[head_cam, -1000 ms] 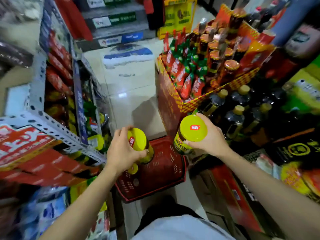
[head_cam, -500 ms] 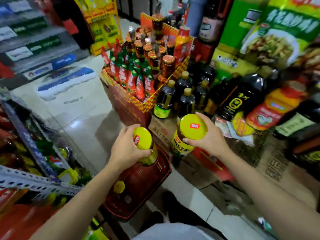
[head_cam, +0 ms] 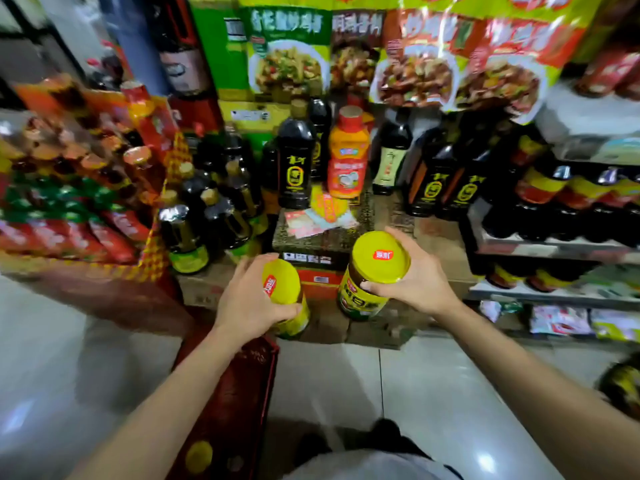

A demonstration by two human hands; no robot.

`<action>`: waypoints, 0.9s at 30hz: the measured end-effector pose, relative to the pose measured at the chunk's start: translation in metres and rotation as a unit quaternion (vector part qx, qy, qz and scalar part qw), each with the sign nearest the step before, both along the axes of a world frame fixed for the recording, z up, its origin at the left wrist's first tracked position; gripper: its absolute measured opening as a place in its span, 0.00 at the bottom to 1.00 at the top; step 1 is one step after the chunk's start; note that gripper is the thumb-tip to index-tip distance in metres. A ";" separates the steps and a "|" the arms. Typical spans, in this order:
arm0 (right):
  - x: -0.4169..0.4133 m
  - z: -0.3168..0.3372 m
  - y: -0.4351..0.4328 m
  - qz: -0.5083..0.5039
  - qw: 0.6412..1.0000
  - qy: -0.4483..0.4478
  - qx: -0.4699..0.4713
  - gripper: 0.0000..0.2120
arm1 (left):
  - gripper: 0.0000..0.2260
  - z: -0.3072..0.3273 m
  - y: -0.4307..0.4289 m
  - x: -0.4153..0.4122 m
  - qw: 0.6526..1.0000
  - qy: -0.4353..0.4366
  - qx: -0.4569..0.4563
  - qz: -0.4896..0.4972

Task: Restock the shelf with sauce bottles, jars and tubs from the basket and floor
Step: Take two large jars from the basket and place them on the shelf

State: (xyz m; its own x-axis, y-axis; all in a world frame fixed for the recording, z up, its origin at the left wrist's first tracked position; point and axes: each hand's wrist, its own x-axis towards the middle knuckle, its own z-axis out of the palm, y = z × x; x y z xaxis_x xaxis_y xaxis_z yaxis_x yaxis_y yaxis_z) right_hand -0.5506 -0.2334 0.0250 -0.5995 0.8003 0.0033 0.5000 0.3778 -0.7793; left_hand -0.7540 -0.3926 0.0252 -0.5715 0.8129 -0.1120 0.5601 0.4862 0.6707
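Note:
I hold two yellow-lidded sauce jars in front of me. My left hand (head_cam: 247, 303) grips the left jar (head_cam: 285, 292) by its lid, above the far end of the red basket (head_cam: 228, 403). My right hand (head_cam: 414, 277) grips the right jar (head_cam: 372, 271) around its lid rim, over cardboard boxes (head_cam: 318, 251) on the floor. Another yellow lid (head_cam: 198, 457) shows inside the basket near my body. The shelf (head_cam: 554, 247) at the right carries dark sauce bottles.
Dark soy bottles (head_cam: 294, 168) and an orange bottle (head_cam: 348, 157) stand on boxes ahead. A red and yellow display box (head_cam: 86, 209) of small bottles sits at the left. Large printed cartons (head_cam: 287, 50) are stacked behind. Tiled floor (head_cam: 398, 393) lies below my arms.
My view has swung to the right, from the left rack and aisle toward the bottle stacks and the right shelf. Both hands keep their jars and have moved with me, past the basket's end.

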 end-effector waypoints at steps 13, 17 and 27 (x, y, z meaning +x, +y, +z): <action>0.215 0.006 0.051 -0.196 0.980 0.019 0.021 0.45 | 0.41 0.006 0.150 0.161 0.978 -0.009 0.017 -0.207; 0.278 0.009 0.064 -0.238 0.971 0.024 0.018 0.45 | 0.38 0.008 0.182 0.214 0.972 -0.012 0.026 -0.235; 0.379 0.012 0.092 -0.311 0.950 0.008 0.035 0.45 | 0.36 0.008 0.259 0.315 0.947 -0.015 0.017 -0.321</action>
State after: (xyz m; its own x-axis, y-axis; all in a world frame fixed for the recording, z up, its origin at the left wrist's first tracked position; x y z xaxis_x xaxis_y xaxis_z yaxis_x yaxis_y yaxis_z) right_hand -0.1716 -0.1413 0.0368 -0.0099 0.9972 0.0740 0.6320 0.0636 -0.7724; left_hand -0.4385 -0.1335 0.0328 0.0446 0.9952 -0.0871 0.7128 0.0294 0.7007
